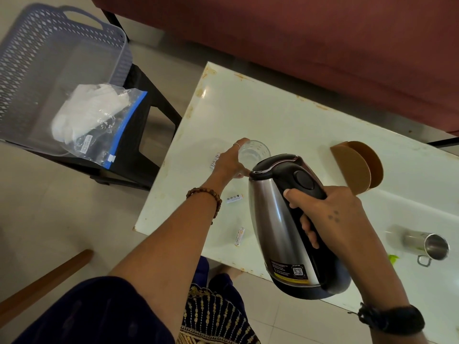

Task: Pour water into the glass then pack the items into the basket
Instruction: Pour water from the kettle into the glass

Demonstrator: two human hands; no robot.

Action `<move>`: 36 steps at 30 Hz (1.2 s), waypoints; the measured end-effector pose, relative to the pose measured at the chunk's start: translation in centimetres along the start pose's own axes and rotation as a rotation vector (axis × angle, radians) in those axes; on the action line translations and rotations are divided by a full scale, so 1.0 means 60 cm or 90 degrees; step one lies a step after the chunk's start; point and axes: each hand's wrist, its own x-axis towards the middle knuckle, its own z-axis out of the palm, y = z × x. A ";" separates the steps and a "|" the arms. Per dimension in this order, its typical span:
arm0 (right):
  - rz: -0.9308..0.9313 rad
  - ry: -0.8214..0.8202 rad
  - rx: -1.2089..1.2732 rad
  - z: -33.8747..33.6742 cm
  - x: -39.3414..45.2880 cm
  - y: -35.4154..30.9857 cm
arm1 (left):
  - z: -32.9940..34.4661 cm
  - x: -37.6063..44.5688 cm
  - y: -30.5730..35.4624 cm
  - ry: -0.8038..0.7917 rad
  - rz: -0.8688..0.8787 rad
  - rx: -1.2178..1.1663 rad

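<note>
Kettle (280,219) tilted, spout toward glass (254,153), right hand (330,212) gripping handle.

Head view, steeply down over table (285,115)

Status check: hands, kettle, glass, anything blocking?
Left hand steadying glass. Right hand gripping kettle, tipped toward glass. Nothing in the way.
</note>
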 end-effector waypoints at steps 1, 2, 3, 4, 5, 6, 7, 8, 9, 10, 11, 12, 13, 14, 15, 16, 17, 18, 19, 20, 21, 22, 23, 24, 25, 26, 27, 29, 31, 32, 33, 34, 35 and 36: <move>0.006 -0.004 0.006 0.000 -0.002 -0.002 | 0.000 0.000 0.000 0.000 0.003 0.004; 0.015 -0.009 0.014 0.000 -0.002 -0.003 | 0.000 0.000 -0.001 0.000 0.005 0.004; 0.030 -0.015 0.026 0.000 -0.003 -0.006 | 0.001 0.000 -0.002 0.001 0.005 0.000; 0.049 -0.026 0.041 -0.001 -0.003 -0.008 | 0.001 0.001 -0.002 0.002 0.003 -0.002; 0.073 -0.040 0.065 -0.003 -0.003 -0.010 | 0.001 0.001 -0.003 0.003 0.002 0.001; 0.107 -0.061 0.097 -0.005 0.001 -0.012 | 0.001 0.001 -0.003 0.004 0.002 0.009; 0.144 -0.082 0.132 -0.007 0.004 -0.013 | 0.002 0.001 -0.003 0.007 0.003 0.015; 0.171 -0.099 0.155 -0.009 0.005 -0.014 | 0.002 0.002 -0.004 0.009 0.004 0.015; 0.174 -0.101 0.151 -0.008 0.006 -0.014 | 0.002 0.001 -0.004 0.010 0.004 0.012; 0.150 -0.084 0.114 -0.007 0.008 -0.010 | 0.002 0.002 -0.004 0.011 0.004 0.012; 0.110 -0.063 0.061 -0.006 0.009 -0.006 | 0.002 0.002 -0.004 0.012 0.004 0.017; 0.072 -0.050 0.016 -0.003 0.009 -0.005 | 0.001 0.002 -0.004 0.013 0.003 0.026; 0.055 -0.042 -0.003 -0.002 0.009 -0.006 | 0.001 0.002 -0.004 0.012 0.002 0.034; 0.049 -0.035 -0.008 -0.001 0.009 -0.005 | 0.001 0.002 -0.004 0.011 0.000 0.040; 0.043 -0.030 -0.011 -0.002 0.007 -0.003 | 0.001 0.002 -0.004 0.009 0.000 0.040; 0.038 -0.026 -0.014 -0.002 0.006 -0.005 | 0.001 0.002 -0.003 0.009 0.000 0.034; 0.036 -0.021 -0.013 -0.002 0.002 -0.007 | 0.001 0.001 -0.003 0.010 0.001 0.028; 0.032 -0.018 -0.010 -0.004 0.001 -0.008 | 0.001 0.000 -0.003 0.012 0.002 0.024; 0.036 -0.025 -0.004 -0.006 0.002 -0.009 | 0.001 0.000 -0.003 0.015 0.004 0.026; 0.053 -0.045 0.000 -0.009 0.002 -0.007 | 0.001 0.000 -0.003 0.016 0.005 0.029; 0.071 -0.069 0.008 -0.010 0.000 -0.009 | 0.001 0.001 -0.004 0.016 0.005 0.030; 0.073 -0.085 0.005 -0.012 -0.003 -0.009 | 0.001 0.002 -0.004 0.014 0.004 0.028; 0.037 -0.071 -0.021 -0.012 -0.004 -0.007 | 0.001 0.002 -0.004 0.013 0.003 0.028; -0.021 -0.039 -0.058 -0.012 -0.007 -0.005 | 0.001 0.002 -0.003 0.013 0.003 0.030; -0.082 -0.015 -0.109 -0.011 -0.013 -0.004 | 0.000 0.002 -0.004 0.014 0.002 0.034; -0.113 0.001 -0.128 -0.011 -0.017 -0.004 | 0.000 0.002 -0.004 0.018 0.003 0.039; -0.127 0.002 -0.120 -0.012 -0.020 -0.003 | 0.000 0.002 -0.004 0.020 0.003 0.040; -0.144 0.003 -0.126 -0.013 -0.021 -0.001 | 0.001 0.002 -0.005 0.020 0.002 0.023; -0.143 0.008 -0.129 -0.015 -0.020 0.001 | 0.002 0.003 -0.004 0.016 0.004 0.015; -0.145 0.011 -0.128 -0.016 -0.020 0.002 | 0.002 0.003 -0.004 0.016 0.003 0.024; -0.145 0.013 -0.131 -0.016 -0.021 0.003 | 0.003 0.003 -0.004 0.015 0.002 0.032; -0.145 0.015 -0.129 -0.016 -0.021 0.002 | 0.003 0.003 -0.003 0.015 0.000 0.035; -0.142 0.017 -0.128 -0.016 -0.022 0.000 | 0.003 0.003 -0.003 0.015 -0.003 0.035; -0.137 0.016 -0.125 -0.016 -0.022 -0.002 | 0.003 0.003 -0.002 0.014 -0.006 0.033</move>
